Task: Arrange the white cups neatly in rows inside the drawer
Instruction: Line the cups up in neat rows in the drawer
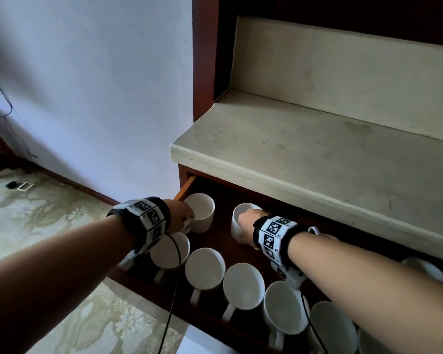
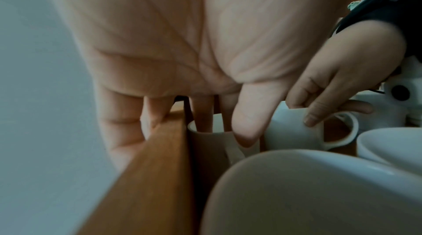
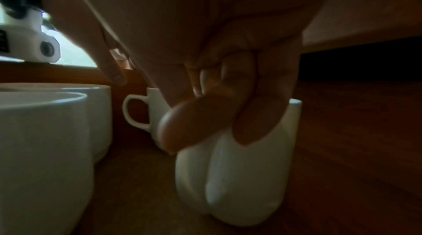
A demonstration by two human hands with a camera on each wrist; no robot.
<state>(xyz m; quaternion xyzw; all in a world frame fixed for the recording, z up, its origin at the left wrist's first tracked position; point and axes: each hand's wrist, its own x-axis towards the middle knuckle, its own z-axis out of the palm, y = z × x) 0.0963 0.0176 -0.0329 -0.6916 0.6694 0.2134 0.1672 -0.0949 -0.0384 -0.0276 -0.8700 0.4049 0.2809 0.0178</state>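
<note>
In the open drawer [image 1: 187,186], the left hand [image 1: 179,213] pinches the rim of the far-left cup [image 1: 202,213], fingers inside and thumb on its outer wall, right against the drawer's side. The right hand [image 1: 248,221] grips the rim of the next cup [image 1: 238,226] just beside it. A row of cups [image 1: 243,284] stands nearer the front.
</note>
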